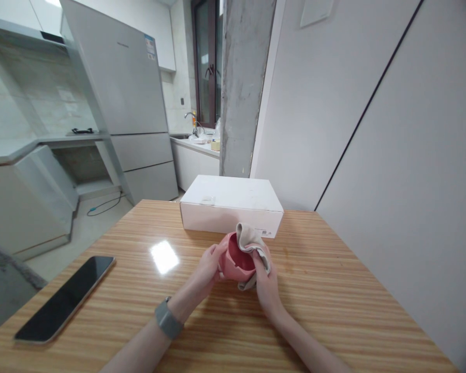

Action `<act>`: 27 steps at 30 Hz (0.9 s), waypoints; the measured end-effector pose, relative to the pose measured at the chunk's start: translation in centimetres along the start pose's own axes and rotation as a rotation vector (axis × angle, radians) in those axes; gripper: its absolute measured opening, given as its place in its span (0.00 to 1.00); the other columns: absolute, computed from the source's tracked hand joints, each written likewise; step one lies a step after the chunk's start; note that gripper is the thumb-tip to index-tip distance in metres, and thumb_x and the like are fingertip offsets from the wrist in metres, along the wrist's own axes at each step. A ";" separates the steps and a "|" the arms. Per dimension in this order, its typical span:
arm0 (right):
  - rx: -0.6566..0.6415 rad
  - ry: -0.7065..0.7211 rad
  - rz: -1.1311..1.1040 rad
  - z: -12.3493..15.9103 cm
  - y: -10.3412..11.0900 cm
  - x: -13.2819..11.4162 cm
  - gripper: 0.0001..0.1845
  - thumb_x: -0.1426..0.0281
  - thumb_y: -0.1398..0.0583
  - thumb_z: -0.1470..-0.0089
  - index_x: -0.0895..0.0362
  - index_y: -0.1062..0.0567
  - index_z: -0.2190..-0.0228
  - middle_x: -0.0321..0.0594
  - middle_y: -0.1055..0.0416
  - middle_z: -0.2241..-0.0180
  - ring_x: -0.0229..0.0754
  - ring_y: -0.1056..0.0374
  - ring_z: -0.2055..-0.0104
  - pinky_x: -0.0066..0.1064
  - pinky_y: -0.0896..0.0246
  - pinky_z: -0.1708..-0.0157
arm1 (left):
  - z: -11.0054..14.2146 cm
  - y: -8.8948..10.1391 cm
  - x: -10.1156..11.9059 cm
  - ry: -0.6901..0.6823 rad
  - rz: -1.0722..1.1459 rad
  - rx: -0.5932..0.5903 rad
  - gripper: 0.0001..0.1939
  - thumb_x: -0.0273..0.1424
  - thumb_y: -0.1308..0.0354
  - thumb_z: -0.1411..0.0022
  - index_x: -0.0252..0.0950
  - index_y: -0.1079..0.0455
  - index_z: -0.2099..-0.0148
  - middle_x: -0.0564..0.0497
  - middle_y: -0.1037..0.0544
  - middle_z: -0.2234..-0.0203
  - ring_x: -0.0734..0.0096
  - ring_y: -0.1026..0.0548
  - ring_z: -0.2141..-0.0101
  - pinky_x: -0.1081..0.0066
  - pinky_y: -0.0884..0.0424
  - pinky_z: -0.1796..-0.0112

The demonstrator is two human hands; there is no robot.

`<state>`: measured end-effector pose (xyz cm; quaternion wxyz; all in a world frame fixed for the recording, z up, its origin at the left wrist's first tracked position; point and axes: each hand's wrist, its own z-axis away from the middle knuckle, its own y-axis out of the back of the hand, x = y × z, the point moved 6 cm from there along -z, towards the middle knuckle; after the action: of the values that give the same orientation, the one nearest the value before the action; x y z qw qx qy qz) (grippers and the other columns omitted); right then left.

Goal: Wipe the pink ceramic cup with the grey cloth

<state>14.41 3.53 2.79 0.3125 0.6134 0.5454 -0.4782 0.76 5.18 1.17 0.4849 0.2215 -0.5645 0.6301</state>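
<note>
A pink, hollow container, shaped like a pot or cup, is tilted with its opening facing me and to the right. My left hand grips its left side, fingers closed round the wall. In my right hand is a beige cloth, folded over the container's right rim; the thumb presses it near the opening. Part of the cloth hangs below the pink container. Fingers of the right hand behind the cloth are hidden. A grey band circles my left wrist.
A white box stands on the wood-grain table just behind my hands. To the left lies a black smartphone. Beyond the table are a grey fridge, a sink counter and a concrete pillar; a white wall rises at right.
</note>
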 end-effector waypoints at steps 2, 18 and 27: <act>-0.005 -0.020 0.000 -0.5 0.4 0.1 0.17 0.57 0.42 0.46 0.52 0.25 0.58 0.40 0.28 0.54 0.47 0.35 0.48 0.42 0.47 0.43 | 0.0 0.1 0.0 0.012 0.006 -0.018 0.24 0.44 0.44 0.43 0.36 0.31 0.49 0.47 0.21 0.64 0.68 0.24 0.67 0.75 0.28 0.73; -0.184 -0.151 -0.051 -2.3 0.6 0.6 0.20 0.53 0.38 0.51 0.55 0.20 0.63 0.42 0.22 0.63 0.52 0.30 0.54 0.42 0.41 0.50 | 1.0 -0.6 -0.5 0.243 -0.196 -0.133 0.30 0.51 0.56 0.39 0.32 0.31 0.51 0.41 0.21 0.63 0.59 0.22 0.69 0.63 0.24 0.75; 0.001 -0.086 -0.045 -0.7 0.8 0.9 0.18 0.57 0.40 0.48 0.54 0.23 0.60 0.40 0.25 0.57 0.50 0.33 0.51 0.41 0.43 0.47 | 0.4 -0.4 -1.0 0.096 -0.097 -0.093 0.25 0.47 0.46 0.42 0.34 0.30 0.51 0.41 0.21 0.58 0.56 0.22 0.62 0.63 0.23 0.69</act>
<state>15.27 4.31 2.12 0.3247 0.5801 0.5449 -0.5110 1.40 4.42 0.64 0.5511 0.1954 -0.5580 0.5888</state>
